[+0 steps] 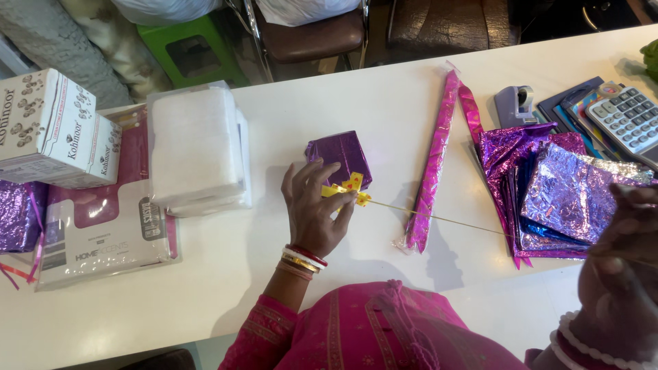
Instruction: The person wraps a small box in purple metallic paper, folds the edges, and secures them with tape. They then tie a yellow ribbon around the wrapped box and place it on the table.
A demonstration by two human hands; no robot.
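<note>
Ribbon-tying on a wrapped parcel, by the look of it: right hand (620, 267), close and blurred, pinches the taut yellow ribbon (439, 216); left hand (314, 205) pins its folded end against the small purple foil parcel (340, 159) mid-worktop (384, 109); next wants steady tension; beyond, a white padded pack (195, 147), white printed boxes (55, 127) far left, foil sheets (558, 188) right
</note>
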